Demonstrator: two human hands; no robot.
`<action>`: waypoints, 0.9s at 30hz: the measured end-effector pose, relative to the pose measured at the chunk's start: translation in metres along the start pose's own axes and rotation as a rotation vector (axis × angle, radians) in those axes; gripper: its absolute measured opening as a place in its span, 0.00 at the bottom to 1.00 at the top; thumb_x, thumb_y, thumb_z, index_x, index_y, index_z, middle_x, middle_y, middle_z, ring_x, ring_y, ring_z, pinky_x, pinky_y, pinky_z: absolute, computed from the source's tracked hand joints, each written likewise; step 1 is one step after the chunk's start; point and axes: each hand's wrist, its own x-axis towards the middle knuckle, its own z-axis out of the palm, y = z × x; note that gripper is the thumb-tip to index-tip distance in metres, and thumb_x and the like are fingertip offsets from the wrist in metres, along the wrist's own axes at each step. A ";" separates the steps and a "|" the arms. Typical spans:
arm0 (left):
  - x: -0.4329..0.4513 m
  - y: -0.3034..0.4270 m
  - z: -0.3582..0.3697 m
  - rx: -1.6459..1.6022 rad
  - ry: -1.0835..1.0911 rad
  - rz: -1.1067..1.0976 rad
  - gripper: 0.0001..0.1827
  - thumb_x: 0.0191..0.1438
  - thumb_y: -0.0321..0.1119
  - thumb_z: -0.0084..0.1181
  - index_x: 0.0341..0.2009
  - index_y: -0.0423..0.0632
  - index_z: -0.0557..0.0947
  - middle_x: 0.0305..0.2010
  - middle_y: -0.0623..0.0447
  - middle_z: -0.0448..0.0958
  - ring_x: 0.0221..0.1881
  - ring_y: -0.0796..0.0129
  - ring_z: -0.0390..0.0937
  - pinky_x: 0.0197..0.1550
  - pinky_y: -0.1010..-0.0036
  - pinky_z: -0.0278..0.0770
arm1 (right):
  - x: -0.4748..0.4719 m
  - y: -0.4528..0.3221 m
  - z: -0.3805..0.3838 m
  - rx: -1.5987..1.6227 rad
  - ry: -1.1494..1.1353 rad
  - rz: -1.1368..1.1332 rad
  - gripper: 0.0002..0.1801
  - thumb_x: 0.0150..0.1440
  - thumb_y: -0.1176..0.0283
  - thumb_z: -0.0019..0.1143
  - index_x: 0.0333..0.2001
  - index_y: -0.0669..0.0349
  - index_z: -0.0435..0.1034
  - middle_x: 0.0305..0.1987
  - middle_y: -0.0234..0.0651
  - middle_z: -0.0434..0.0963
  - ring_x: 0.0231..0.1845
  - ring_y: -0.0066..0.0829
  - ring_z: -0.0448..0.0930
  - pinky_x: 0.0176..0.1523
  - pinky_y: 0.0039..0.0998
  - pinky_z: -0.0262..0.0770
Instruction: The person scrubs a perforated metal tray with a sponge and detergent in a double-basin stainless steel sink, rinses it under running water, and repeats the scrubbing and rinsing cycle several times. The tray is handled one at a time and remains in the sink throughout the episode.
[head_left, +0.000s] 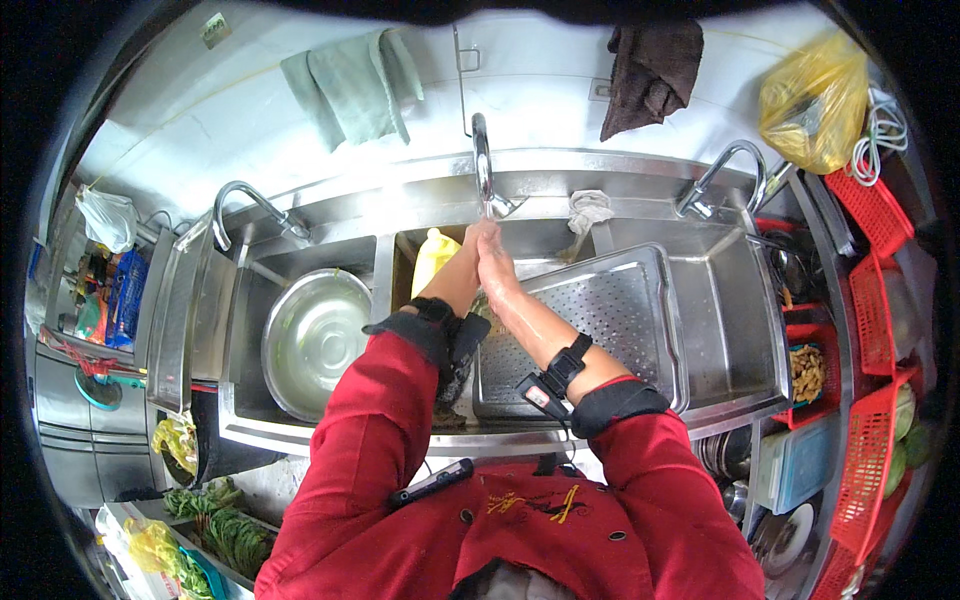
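Note:
Both my hands meet palm to palm under the spout of the middle chrome faucet (482, 154), over the middle basin of a steel sink. My left hand (471, 251) is on the left side, partly hidden by the other. My right hand (495, 262) lies against it, its skin wet. No object shows between them. A yellow plastic bottle (435, 259) stands beside my left wrist. Under my right forearm, a perforated steel tray (607, 300) leans across the middle and right basins. A round steel bowl of water (322, 337) sits in the left basin.
Two more faucets, left (251, 195) and right (724, 169), flank the sink. A crumpled cloth (589, 210) lies on the back ledge. Towels (356, 86) hang on the wall. Red plastic baskets (870, 450) line the right side; a crate of leafy greens (232, 536) stands at lower left.

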 end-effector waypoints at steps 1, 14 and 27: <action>-0.023 -0.003 0.001 0.015 -0.057 0.080 0.22 0.61 0.50 0.38 0.48 0.45 0.72 0.46 0.49 0.71 0.46 0.61 0.68 0.49 0.63 0.67 | 0.000 0.002 -0.003 -0.066 0.009 0.046 0.35 0.64 0.53 0.31 0.67 0.61 0.40 0.73 0.44 0.36 0.73 0.38 0.36 0.71 0.33 0.34; 0.000 0.021 -0.003 -0.505 -0.008 -0.014 0.43 0.60 0.59 0.31 0.66 0.40 0.40 0.70 0.43 0.43 0.71 0.58 0.39 0.70 0.65 0.32 | 0.026 0.067 0.004 0.470 -0.134 0.179 0.28 0.64 0.53 0.32 0.59 0.63 0.59 0.58 0.42 0.67 0.58 0.28 0.67 0.60 0.28 0.60; 0.048 0.094 0.062 0.159 0.079 0.122 0.34 0.59 0.64 0.30 0.33 0.44 0.77 0.21 0.55 0.69 0.19 0.70 0.62 0.22 0.73 0.60 | 0.000 0.057 -0.055 -0.541 0.030 0.185 0.17 0.52 0.59 0.53 0.36 0.62 0.76 0.33 0.49 0.78 0.37 0.46 0.79 0.40 0.37 0.71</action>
